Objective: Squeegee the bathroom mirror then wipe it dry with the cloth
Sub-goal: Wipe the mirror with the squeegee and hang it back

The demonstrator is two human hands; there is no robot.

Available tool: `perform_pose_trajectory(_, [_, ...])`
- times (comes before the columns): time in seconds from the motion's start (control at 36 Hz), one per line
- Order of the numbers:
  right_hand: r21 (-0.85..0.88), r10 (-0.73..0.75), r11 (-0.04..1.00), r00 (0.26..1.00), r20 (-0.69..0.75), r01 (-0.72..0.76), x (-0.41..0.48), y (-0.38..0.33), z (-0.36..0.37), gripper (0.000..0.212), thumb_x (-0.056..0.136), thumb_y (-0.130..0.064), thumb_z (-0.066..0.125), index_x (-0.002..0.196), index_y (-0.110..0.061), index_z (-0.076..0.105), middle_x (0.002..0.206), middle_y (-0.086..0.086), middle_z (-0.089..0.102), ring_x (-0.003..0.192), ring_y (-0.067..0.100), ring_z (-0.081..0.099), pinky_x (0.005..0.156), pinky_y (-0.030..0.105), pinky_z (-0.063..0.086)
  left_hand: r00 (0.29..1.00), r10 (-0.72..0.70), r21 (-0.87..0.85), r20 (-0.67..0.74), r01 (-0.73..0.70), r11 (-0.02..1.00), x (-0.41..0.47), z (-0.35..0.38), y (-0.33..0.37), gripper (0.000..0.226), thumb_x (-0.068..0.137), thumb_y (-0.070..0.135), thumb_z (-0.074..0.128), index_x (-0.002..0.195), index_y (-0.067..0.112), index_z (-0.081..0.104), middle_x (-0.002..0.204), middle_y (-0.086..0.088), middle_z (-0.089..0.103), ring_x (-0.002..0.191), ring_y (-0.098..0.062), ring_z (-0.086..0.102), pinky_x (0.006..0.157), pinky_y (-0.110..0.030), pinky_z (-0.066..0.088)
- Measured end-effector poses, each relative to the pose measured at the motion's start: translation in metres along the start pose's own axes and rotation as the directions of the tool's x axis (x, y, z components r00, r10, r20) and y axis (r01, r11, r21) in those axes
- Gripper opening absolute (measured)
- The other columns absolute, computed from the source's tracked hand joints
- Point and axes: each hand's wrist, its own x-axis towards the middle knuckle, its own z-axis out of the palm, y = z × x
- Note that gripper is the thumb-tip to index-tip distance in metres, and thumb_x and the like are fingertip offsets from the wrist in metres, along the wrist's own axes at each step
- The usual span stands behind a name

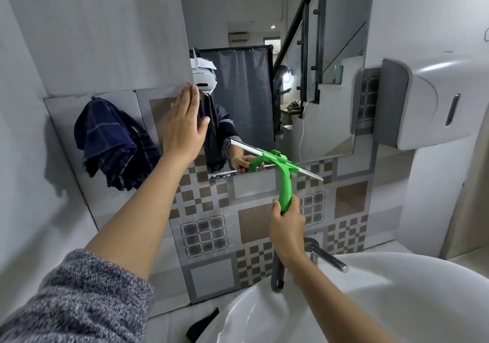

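The bathroom mirror (312,99) hangs on the patterned tile wall above the sink. My right hand (287,226) is shut on the handle of a green squeegee (284,181), whose metal blade lies slanted across the mirror's bottom edge. My left hand (182,128) is open, palm flat, fingers together, pressed against the mirror's left edge. A dark blue checked cloth (111,141) hangs on the wall to the left of the mirror, apart from both hands.
A white sink (397,289) with a chrome tap (326,256) sits below my right arm. A white paper towel dispenser (434,104) juts from the wall at the right. Grey walls close in on the left.
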Motion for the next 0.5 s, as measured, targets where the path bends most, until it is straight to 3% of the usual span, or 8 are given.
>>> perform_pose_trajectory(0.17, [-0.054,-0.055,0.997,0.998,0.019,0.055,-0.007,0.010,0.009,0.013,0.096,-0.020,0.045,0.108,-0.015,0.044,0.065,0.002,0.047,0.047,0.010,0.041,0.043,0.023,0.039,1.000,-0.001,0.004,0.002,0.001,1.000,-0.004,0.002,-0.002,0.064,0.097,0.025,0.044,0.147,0.014,0.006,0.156,-0.010,0.005,0.143,-0.021,0.004,0.113,-0.033,0.005])
perform_pose_trajectory(0.42, [-0.133,-0.109,0.985,0.994,0.009,0.109,-0.006,0.020,0.005,0.012,0.093,-0.019,0.047,0.106,-0.020,0.047,0.064,0.005,0.049,0.049,0.015,0.044,0.046,0.036,0.046,1.000,-0.023,0.003,-0.012,0.023,1.000,-0.010,0.008,0.000,0.063,0.097,0.024,0.044,0.147,0.014,0.007,0.156,-0.010,0.005,0.143,-0.021,0.005,0.115,-0.034,0.009])
perform_pose_trajectory(0.5, [-0.170,-0.113,0.979,0.993,0.021,0.115,-0.006,0.022,0.006,0.016,0.093,-0.020,0.048,0.109,-0.020,0.046,0.065,0.006,0.050,0.049,0.016,0.045,0.044,0.033,0.044,1.000,-0.028,0.005,-0.010,0.028,1.000,-0.011,0.008,0.002,0.063,0.097,0.024,0.044,0.147,0.014,0.007,0.156,-0.010,0.006,0.143,-0.021,0.004,0.115,-0.033,0.009])
